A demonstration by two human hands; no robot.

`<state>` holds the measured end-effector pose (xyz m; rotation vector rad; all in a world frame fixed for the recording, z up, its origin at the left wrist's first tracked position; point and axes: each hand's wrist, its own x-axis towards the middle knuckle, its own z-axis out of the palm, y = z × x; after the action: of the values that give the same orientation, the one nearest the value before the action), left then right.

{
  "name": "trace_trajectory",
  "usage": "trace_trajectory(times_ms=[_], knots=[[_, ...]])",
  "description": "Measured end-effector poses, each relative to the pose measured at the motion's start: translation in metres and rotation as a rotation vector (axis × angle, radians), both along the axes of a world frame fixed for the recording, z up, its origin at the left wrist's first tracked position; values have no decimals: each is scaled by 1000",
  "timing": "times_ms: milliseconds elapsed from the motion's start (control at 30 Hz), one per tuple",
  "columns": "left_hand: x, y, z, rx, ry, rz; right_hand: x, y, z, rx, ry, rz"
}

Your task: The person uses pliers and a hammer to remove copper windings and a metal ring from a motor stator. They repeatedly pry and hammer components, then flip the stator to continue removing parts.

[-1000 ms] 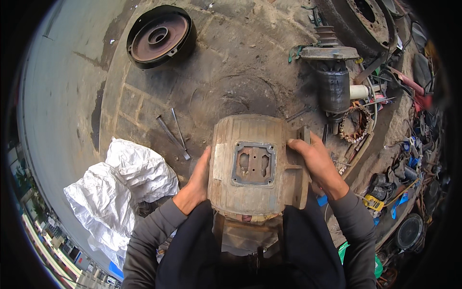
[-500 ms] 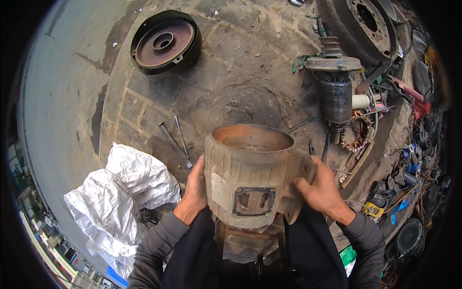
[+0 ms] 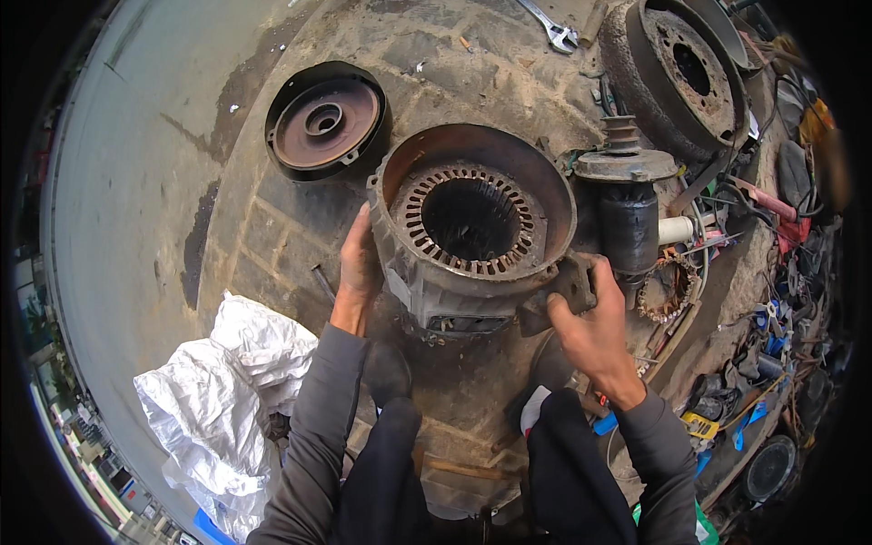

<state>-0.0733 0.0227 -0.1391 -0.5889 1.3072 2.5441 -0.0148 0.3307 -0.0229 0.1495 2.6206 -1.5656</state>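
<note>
A grimy electric motor housing (image 3: 413,295) sits in front of me, tilted so its round open top faces me. Inside it shows the slotted ring of a stator core (image 3: 413,213), with no windings visible in the slots. My left hand (image 3: 360,263) is pressed along the housing's left side, most of its fingers hidden behind the wall. On the right, my right hand (image 3: 590,322) grips the mounting foot (image 3: 572,283) between thumb and fingers. A rectangular opening (image 3: 468,323) is low on the near side.
A round end cover (image 3: 325,127) lies beyond, to the left. A rotor with its end plate (image 3: 631,209), a copper winding ring (image 3: 668,289) and a rusty wheel rim (image 3: 636,82) are on the right. An adjustable wrench (image 3: 552,27) lies far off; a white sack (image 3: 213,400) is near left.
The housing has moved away from my lap, out over the ground, and tipped so its inside shows. Both hands have gone with it, and my knees have parted lower in view.
</note>
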Motion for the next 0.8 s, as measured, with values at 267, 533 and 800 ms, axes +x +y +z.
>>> trace_trajectory(times_ms=[267,533,800], knots=[[-11,-2,-6,-92,82,-160,41,-2,-9,-33,-95,-141],[8,6,-1,-465,334,-301,105,2,-46,-83,-118,-214],[48,6,-24,-482,415,-222,148,0,-69,78,53,98]])
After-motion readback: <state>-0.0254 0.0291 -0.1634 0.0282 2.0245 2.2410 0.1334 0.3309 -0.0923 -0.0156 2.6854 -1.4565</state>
